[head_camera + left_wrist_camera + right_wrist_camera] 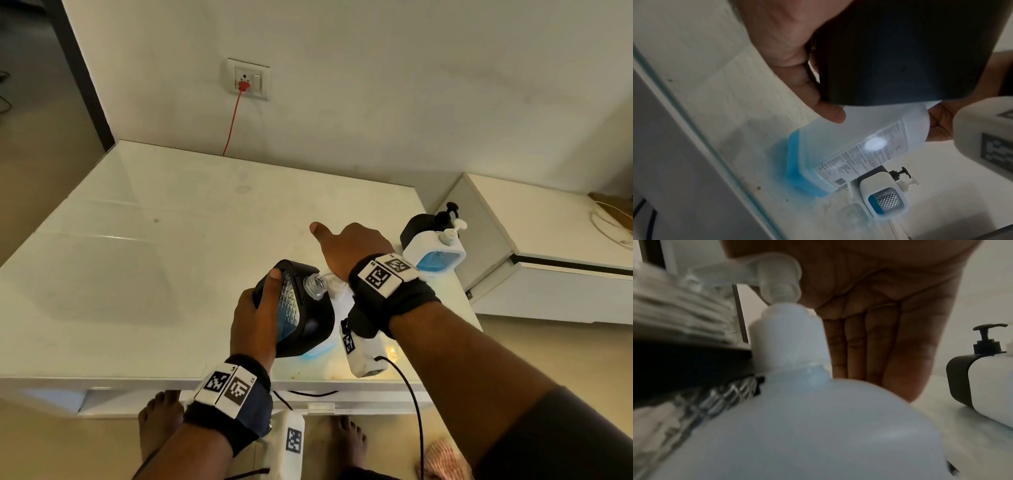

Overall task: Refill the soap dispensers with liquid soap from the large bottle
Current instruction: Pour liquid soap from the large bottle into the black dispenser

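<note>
My left hand (255,318) grips a black soap dispenser (308,318) tilted over the white table (154,274). Its clear threaded neck (315,286) is uncapped and points right. Under the dispenser (900,56) stands the large translucent bottle (859,133), with a layer of blue soap at its base. My right hand (352,250) lies palm down on the bottle's white pump head (774,272), fingers straight. The pump spout points toward the dispenser's neck. My right wrist hides most of the bottle in the head view.
Two more dispensers stand at the table's right edge, a white one (436,251) showing blue soap and a black one (421,226) behind it. A low white cabinet (548,246) sits further right. A red cable hangs from the wall socket (248,80).
</note>
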A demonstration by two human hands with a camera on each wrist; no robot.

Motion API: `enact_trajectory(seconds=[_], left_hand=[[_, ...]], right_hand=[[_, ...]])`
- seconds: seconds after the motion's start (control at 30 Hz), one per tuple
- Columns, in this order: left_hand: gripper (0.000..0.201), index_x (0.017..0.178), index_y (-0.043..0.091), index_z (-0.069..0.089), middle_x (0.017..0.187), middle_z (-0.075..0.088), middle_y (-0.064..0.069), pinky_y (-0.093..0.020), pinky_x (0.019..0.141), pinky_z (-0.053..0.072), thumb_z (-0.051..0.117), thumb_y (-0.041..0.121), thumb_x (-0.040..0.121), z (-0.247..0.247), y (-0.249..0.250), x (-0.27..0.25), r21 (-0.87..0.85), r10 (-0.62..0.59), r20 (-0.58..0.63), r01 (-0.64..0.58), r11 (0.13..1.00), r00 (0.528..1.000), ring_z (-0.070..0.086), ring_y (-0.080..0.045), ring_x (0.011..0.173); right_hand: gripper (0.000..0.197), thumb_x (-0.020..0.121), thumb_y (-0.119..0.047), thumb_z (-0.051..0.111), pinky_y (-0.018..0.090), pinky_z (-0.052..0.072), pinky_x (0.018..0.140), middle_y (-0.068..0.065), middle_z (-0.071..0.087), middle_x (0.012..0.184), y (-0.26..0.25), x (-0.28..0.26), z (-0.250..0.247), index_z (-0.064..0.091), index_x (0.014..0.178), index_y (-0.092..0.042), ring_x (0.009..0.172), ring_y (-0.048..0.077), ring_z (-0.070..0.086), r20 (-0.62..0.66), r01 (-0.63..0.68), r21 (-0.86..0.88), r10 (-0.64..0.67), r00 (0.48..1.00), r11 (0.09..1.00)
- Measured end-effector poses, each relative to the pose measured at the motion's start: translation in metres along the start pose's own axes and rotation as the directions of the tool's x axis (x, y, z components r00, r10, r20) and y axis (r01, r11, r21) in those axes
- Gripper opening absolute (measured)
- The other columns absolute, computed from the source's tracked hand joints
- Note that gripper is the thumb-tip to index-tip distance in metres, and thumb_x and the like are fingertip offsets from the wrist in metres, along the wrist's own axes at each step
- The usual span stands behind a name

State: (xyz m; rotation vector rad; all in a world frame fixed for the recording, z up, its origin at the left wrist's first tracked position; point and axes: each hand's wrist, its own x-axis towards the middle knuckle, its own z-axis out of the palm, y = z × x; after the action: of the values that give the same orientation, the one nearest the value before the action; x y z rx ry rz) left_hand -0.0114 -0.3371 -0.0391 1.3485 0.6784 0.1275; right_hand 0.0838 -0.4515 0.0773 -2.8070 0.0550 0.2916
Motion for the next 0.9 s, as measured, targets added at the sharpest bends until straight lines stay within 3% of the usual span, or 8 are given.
enact_trajectory(seconds=[0.07, 0.17, 0.3, 0.43, 0.5, 0.63, 0.9], left_hand=[[0.078, 0.123, 0.017, 0.064, 0.112, 0.071, -0.006, -0.046, 0.096, 0.056, 0.053, 0.083, 0.084, 0.000, -0.001, 0.000, -0.006, -0.009, 0.000, 0.009, 1.000, 1.000, 0.067, -0.026, 0.103], [0.068, 0.125, 0.016, 0.063, 0.114, 0.069, -0.005, -0.045, 0.096, 0.056, 0.053, 0.075, 0.091, 0.001, 0.001, -0.001, -0.024, -0.011, -0.001, 0.011, 1.000, 1.000, 0.066, -0.026, 0.105], [0.062, 0.125, 0.014, 0.063, 0.112, 0.070, -0.006, -0.034, 0.079, 0.052, 0.054, 0.067, 0.093, 0.002, 0.003, -0.003, -0.027, -0.010, 0.006, 0.010, 1.000, 1.000, 0.067, -0.024, 0.102], [0.066, 0.123, 0.011, 0.065, 0.111, 0.072, -0.009, -0.028, 0.069, 0.049, 0.053, 0.069, 0.092, 0.001, 0.004, -0.001, -0.010, 0.017, 0.018, -0.017, 1.000, 1.000, 0.068, -0.022, 0.097], [0.062, 0.123, 0.012, 0.064, 0.110, 0.071, -0.007, -0.028, 0.069, 0.049, 0.054, 0.067, 0.094, 0.002, 0.004, -0.001, -0.017, 0.015, 0.016, -0.015, 1.000, 1.000, 0.067, -0.020, 0.096], [0.063, 0.123, 0.017, 0.064, 0.112, 0.071, -0.004, -0.036, 0.081, 0.054, 0.056, 0.071, 0.091, 0.001, 0.001, -0.002, -0.022, -0.005, 0.001, 0.005, 1.000, 1.000, 0.067, -0.021, 0.100], [0.065, 0.123, 0.017, 0.063, 0.110, 0.069, -0.003, -0.031, 0.076, 0.049, 0.054, 0.073, 0.092, 0.001, 0.003, -0.004, -0.003, -0.006, -0.023, 0.006, 1.000, 1.000, 0.066, -0.018, 0.098]], right_hand=[[0.059, 0.091, -0.073, 0.033, 0.035, 0.039, 0.073, 0.001, 0.055, 0.077, 0.002, -0.001, 0.002, 0.048, 0.073, -0.018, 0.081, 0.025, 0.056, -0.027, -0.004, 0.004, 0.005, 1.000, 1.000], [0.056, 0.092, -0.071, 0.034, 0.035, 0.040, 0.075, 0.002, 0.056, 0.084, 0.006, -0.003, 0.006, 0.049, 0.081, -0.018, 0.082, 0.026, 0.054, -0.065, 0.007, -0.004, -0.007, 0.998, 1.000], [0.063, 0.090, -0.076, 0.031, 0.036, 0.041, 0.075, 0.005, 0.062, 0.090, 0.005, -0.003, 0.002, 0.053, 0.081, -0.018, 0.085, 0.027, 0.058, -0.031, -0.013, 0.004, 0.013, 0.999, 1.000], [0.071, 0.090, -0.078, 0.025, 0.036, 0.045, 0.076, 0.005, 0.062, 0.078, -0.003, 0.000, -0.007, 0.057, 0.075, -0.016, 0.077, 0.025, 0.060, 0.060, -0.015, 0.007, 0.015, 0.998, 1.000], [0.069, 0.090, -0.077, 0.026, 0.036, 0.046, 0.077, 0.005, 0.062, 0.078, -0.003, 0.001, -0.008, 0.056, 0.075, -0.017, 0.077, 0.026, 0.060, 0.075, -0.030, 0.029, 0.027, 0.997, 0.999], [0.064, 0.091, -0.074, 0.032, 0.034, 0.037, 0.071, 0.002, 0.059, 0.079, 0.001, -0.003, -0.004, 0.055, 0.077, -0.017, 0.077, 0.024, 0.056, 0.014, -0.040, 0.007, 0.040, 0.999, 0.999], [0.046, 0.095, -0.062, 0.037, 0.034, 0.035, 0.075, 0.002, 0.048, 0.084, 0.001, -0.013, -0.001, 0.047, 0.087, -0.017, 0.082, 0.024, 0.048, -0.057, -0.037, -0.029, 0.035, 0.998, 0.999]])
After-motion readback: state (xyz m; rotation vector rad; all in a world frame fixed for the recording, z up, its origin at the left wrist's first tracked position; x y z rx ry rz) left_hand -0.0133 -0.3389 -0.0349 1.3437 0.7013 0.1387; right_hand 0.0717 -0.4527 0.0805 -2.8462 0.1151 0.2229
